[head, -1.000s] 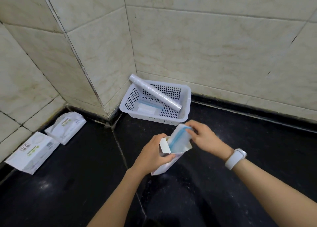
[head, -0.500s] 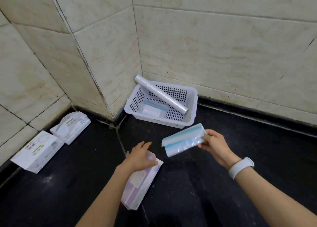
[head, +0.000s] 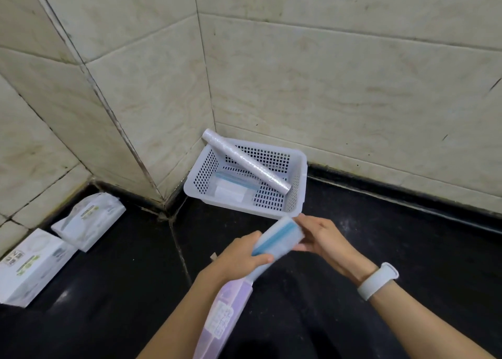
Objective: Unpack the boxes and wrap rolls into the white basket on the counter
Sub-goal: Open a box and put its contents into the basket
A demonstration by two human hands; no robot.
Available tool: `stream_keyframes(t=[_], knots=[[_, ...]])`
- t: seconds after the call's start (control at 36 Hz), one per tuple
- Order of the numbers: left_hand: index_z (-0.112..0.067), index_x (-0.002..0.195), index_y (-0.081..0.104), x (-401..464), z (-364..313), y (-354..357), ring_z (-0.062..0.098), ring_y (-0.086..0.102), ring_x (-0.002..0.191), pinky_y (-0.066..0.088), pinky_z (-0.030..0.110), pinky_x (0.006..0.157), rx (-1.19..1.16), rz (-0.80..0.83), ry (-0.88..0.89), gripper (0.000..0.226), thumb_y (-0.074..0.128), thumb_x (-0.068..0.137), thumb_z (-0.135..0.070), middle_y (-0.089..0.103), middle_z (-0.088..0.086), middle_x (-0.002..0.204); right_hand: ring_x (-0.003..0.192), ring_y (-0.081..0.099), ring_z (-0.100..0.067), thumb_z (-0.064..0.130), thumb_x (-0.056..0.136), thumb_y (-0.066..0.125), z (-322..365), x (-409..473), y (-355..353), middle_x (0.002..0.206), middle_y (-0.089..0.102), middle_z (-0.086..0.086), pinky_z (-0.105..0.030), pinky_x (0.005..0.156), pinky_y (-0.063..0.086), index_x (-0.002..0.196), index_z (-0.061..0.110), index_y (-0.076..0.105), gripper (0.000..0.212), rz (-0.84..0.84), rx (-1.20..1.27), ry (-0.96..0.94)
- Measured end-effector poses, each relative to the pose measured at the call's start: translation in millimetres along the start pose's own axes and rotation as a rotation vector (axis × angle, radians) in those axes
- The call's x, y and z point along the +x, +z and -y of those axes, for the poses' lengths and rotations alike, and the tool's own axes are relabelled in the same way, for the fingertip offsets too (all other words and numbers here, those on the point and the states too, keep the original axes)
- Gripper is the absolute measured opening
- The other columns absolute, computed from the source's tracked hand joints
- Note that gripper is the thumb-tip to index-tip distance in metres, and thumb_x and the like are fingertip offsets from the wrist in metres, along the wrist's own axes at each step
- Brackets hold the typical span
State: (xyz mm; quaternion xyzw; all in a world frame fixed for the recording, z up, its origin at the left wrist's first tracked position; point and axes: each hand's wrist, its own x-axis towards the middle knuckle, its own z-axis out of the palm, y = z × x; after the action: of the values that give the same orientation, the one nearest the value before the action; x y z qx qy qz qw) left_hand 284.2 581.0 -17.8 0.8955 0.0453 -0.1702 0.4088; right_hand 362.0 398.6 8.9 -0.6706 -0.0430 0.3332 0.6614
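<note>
Gripping a bag stack with both hands, left and right, just before the basket; roll leaning inside, box below on the surface.

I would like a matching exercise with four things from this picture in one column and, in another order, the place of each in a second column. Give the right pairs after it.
Things
1. wrap roll
2. stack of bags with blue strips
3. purple box
4. two white boxes

Places
A. on the counter at the far left, by the wall
B. leaning across the white basket, one end over its back corner
C. on the counter under the left forearm
D. held between the left hand and the right hand

Pairs: 1-B, 2-D, 3-C, 4-A
</note>
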Motion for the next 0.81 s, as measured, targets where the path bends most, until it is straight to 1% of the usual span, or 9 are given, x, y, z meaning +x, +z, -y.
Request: stream_keyframes(t=[0.08, 0.14, 0.19, 0.28, 0.36, 0.44, 0.53, 0.67, 0.81], knots=[[-0.009, 0.095, 0.046, 10.7, 2.8, -7.0, 0.027, 0.061, 0.086, 0.048, 0.044, 0.077, 0.089, 0.052, 0.001, 0.032, 0.061, 0.084, -0.036, 0.061, 0.01, 0.093, 0.089, 0.059, -0.004, 0.033, 0.09, 0.054, 2.8, 7.7, -4.0, 0.101, 0.058, 0.011, -0.012, 0.074, 0.049, 0.124, 0.027, 0.052, 0.035, 0.011, -0.509, -0.161], [-0.011, 0.095, 0.046, 19.3, 3.1, -14.9, 0.025, 0.06, 0.084, 0.048, 0.042, 0.075, 0.113, 0.06, 0.013, 0.031, 0.062, 0.084, -0.035, 0.06, 0.007, 0.091, 0.09, 0.053, 0.0, 0.03, 0.087, 0.06, 6.8, 16.3, -7.8, 0.104, 0.052, 0.021, -0.011, 0.082, 0.042, 0.13, 0.031, 0.045, 0.046, 0.067, -0.786, -0.29], [-0.015, 0.097, 0.048, 29.1, 2.5, -24.5, 0.024, 0.06, 0.084, 0.048, 0.041, 0.076, 0.177, 0.035, 0.041, 0.029, 0.063, 0.083, -0.035, 0.061, 0.006, 0.093, 0.096, 0.053, -0.004, 0.026, 0.085, 0.062, 13.8, 26.9, -9.6, 0.107, 0.053, 0.017, -0.02, 0.088, 0.042, 0.123, 0.026, 0.053, 0.039, 0.108, -0.923, -0.355], [-0.024, 0.105, 0.054, 47.1, 0.3, -41.1, 0.022, 0.059, 0.089, 0.046, 0.037, 0.079, 0.242, -0.082, 0.086, 0.033, 0.067, 0.079, -0.039, 0.064, 0.002, 0.1, 0.09, 0.058, -0.016, 0.024, 0.084, 0.06, 28.5, 45.2, -11.6, 0.095, 0.058, 0.008, -0.032, 0.08, 0.047, 0.102, 0.024, 0.059, 0.018, 0.123, -1.119, -0.352], [-0.027, 0.114, 0.054, 71.0, 0.3, -53.7, 0.019, 0.055, 0.1, 0.038, 0.039, 0.096, 0.358, -0.289, 0.138, 0.038, 0.064, 0.08, -0.041, 0.063, -0.003, 0.109, 0.086, 0.061, -0.026, 0.019, 0.084, 0.057, 41.1, 66.5, -14.8, 0.096, 0.063, -0.003, -0.034, 0.074, 0.048, 0.095, 0.019, 0.058, 0.011, 0.043, -1.161, -0.334], [-0.027, 0.133, 0.039, 92.1, 5.7, -58.1, 0.017, 0.038, 0.128, 0.018, 0.046, 0.114, 0.375, -0.436, 0.13, 0.049, 0.056, 0.088, -0.034, 0.046, -0.004, 0.137, 0.084, 0.06, -0.033, 0.016, 0.086, 0.053, 45.3, 88.1, -18.6, 0.095, 0.063, -0.011, -0.032, 0.066, 0.041, 0.093, 0.014, 0.055, 0.008, -0.154, -1.149, -0.305], [-0.024, 0.142, 0.028, 106.2, 15.5, -56.4, 0.021, 0.028, 0.137, 0.015, 0.052, 0.115, 0.35, -0.413, 0.013, 0.056, 0.05, 0.091, -0.034, 0.032, 0.0, 0.148, 0.073, 0.054, -0.031, 0.014, 0.087, 0.048, 44.1, 106.4, -18.8, 0.093, 0.063, -0.016, -0.031, 0.062, 0.038, 0.092, 0.007, 0.054, 0.011, -0.272, -1.116, -0.157], [-0.018, 0.136, 0.039, 114.7, 39.1, -41.6, 0.024, 0.044, 0.127, 0.031, 0.042, 0.109, 0.345, -0.326, -0.078, 0.046, 0.046, 0.094, -0.033, 0.041, 0.005, 0.142, 0.084, 0.059, -0.034, 0.011, 0.085, 0.046, 37.7, 123.2, -13.8, 0.102, 0.062, -0.016, -0.036, 0.066, 0.046, 0.1, 0.006, 0.055, 0.018, -0.174, -1.183, 0.013], [-0.02, 0.132, 0.047, 121.9, 48.3, -38.3, 0.02, 0.045, 0.125, 0.032, 0.039, 0.104, 0.367, -0.368, -0.075, 0.04, 0.043, 0.094, -0.033, 0.047, 0.002, 0.139, 0.082, 0.057, -0.029, 0.009, 0.084, 0.046, 49.9, 128.5, -18.2, 0.103, 0.061, -0.013, -0.036, 0.066, 0.046, 0.098, 0.011, 0.053, 0.016, -0.133, -1.227, 0.041]])
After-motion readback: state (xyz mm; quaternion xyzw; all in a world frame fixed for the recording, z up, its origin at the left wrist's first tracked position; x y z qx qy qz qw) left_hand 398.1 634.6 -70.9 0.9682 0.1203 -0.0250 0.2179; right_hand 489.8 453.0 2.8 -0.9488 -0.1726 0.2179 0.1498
